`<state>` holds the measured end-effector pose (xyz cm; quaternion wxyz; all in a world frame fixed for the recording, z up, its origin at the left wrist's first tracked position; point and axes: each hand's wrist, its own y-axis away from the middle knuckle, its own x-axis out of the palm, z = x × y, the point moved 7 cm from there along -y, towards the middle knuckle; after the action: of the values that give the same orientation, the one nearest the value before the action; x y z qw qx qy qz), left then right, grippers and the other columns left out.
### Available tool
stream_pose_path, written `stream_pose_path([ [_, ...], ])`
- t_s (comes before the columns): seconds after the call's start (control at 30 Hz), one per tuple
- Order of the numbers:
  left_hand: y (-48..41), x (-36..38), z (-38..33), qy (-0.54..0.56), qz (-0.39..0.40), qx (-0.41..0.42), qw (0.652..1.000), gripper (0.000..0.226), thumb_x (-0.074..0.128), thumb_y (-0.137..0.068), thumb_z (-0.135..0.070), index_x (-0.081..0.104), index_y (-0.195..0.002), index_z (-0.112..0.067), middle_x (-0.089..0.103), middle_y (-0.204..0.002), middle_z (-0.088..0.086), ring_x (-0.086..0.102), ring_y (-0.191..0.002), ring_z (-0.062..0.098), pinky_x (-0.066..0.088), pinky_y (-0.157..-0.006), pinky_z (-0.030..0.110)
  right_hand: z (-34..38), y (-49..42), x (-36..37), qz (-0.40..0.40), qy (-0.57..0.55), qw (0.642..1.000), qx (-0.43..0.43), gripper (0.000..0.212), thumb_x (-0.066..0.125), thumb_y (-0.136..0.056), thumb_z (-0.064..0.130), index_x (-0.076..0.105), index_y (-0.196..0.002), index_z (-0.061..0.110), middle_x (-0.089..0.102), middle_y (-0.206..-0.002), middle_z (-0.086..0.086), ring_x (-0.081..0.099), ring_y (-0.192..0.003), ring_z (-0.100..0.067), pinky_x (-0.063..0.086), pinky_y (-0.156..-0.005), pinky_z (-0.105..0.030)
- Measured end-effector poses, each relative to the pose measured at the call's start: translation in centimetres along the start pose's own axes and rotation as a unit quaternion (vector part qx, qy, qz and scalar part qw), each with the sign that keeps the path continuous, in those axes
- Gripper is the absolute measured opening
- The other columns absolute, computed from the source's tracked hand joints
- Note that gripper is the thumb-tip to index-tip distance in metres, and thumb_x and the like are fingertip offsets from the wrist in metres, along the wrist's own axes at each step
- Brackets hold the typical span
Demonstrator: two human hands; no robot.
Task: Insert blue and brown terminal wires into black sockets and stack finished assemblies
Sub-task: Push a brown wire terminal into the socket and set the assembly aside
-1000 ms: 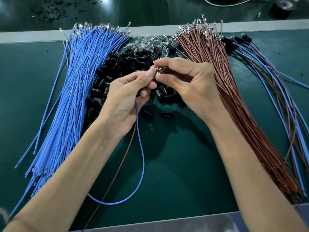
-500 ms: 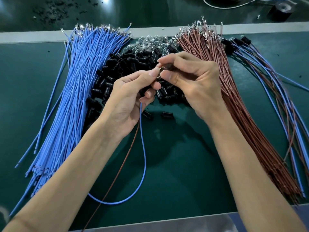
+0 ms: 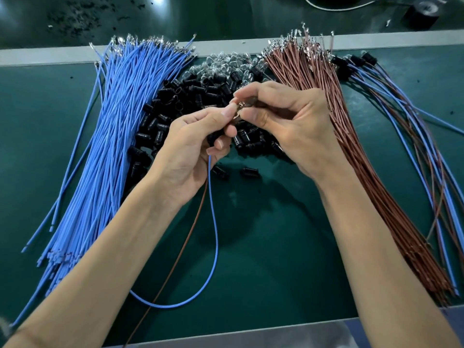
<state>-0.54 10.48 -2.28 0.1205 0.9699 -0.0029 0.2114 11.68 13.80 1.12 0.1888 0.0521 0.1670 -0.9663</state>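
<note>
I had the left hand pinching the blue wire and brown wire at their terminals. The right hand gripped a mostly hidden socket, mid-insertion by my judgement. A few finished assemblies lay far right; the blue bundle, brown bundle and black sockets waited.

Sockets lie between left bundle and right bundle (assemblies farther right).

A dark green mat covers the bench, with a pale strip along its far edge. Beyond lies a darker glossy surface with black specks, a white cable, a black roll and glare.
</note>
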Motion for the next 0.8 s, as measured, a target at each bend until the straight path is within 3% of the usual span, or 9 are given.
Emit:
stream_pose_path([
  [0.1, 0.0, -0.1, -0.3, -0.020, -0.004, 0.009, 1.000, 0.023, 0.061, -0.082, -0.019, 0.067, -0.060, -0.021, 0.056, -0.056, -0.006, 0.039, -0.043, 0.001, 0.024, -0.048, 0.015, 0.2, 0.0, 0.0, 0.001, 0.010, 1.000, -0.006, 0.029, 0.067, -0.085, -0.001, 0.063, -0.113, 0.007, 0.065, -0.097, -0.004, 0.062, -0.093, -0.005, 0.047, -0.086, -0.017],
  [0.2, 0.1, -0.3, -0.6, -0.051, -0.016, 0.024, 0.998, 0.025, 0.059, -0.087, -0.019, 0.066, -0.063, -0.020, 0.056, -0.058, -0.006, 0.042, -0.045, 0.004, 0.025, -0.045, 0.013, 0.3, 0.0, 0.0, -0.009, 0.022, 1.000, -0.016, 0.031, 0.067, -0.084, -0.003, 0.062, -0.113, 0.007, 0.064, -0.095, -0.004, 0.062, -0.091, -0.002, 0.048, -0.084, -0.016],
  [0.4, 0.3, -0.2, -0.6, -0.096, -0.023, 0.028, 0.995, 0.015, 0.064, -0.079, -0.032, 0.066, -0.082, -0.017, 0.063, -0.065, -0.008, 0.054, -0.052, 0.006, 0.039, -0.048, 0.014, 0.5, 0.0, 0.1, -0.021, 0.056, 0.998, -0.033, 0.030, 0.068, -0.084, -0.003, 0.063, -0.112, 0.006, 0.065, -0.094, -0.003, 0.062, -0.090, 0.001, 0.047, -0.084, -0.014],
  [0.67, 0.4, -0.7, -1.5, -0.115, -0.040, 0.051, 0.991, 0.013, 0.066, -0.073, -0.030, 0.068, -0.075, -0.017, 0.062, -0.059, -0.005, 0.056, -0.051, 0.009, 0.039, -0.049, 0.016, 0.8, 0.0, 0.2, -0.022, 0.061, 0.997, -0.050, 0.029, 0.069, -0.083, -0.001, 0.064, -0.111, 0.006, 0.067, -0.097, 0.000, 0.064, -0.092, -0.001, 0.048, -0.084, -0.014],
  [0.8, 0.4, -0.9, -1.7, -0.157, -0.044, 0.068, 0.984, 0.010, 0.065, -0.083, -0.022, 0.068, -0.076, -0.015, 0.062, -0.058, -0.005, 0.058, -0.051, 0.009, 0.040, -0.050, 0.017, 0.9, 0.0, 0.2, -0.016, 0.081, 0.995, -0.064, 0.030, 0.070, -0.082, -0.003, 0.064, -0.110, 0.005, 0.066, -0.096, 0.002, 0.063, -0.089, 0.000, 0.047, -0.081, -0.011],
])
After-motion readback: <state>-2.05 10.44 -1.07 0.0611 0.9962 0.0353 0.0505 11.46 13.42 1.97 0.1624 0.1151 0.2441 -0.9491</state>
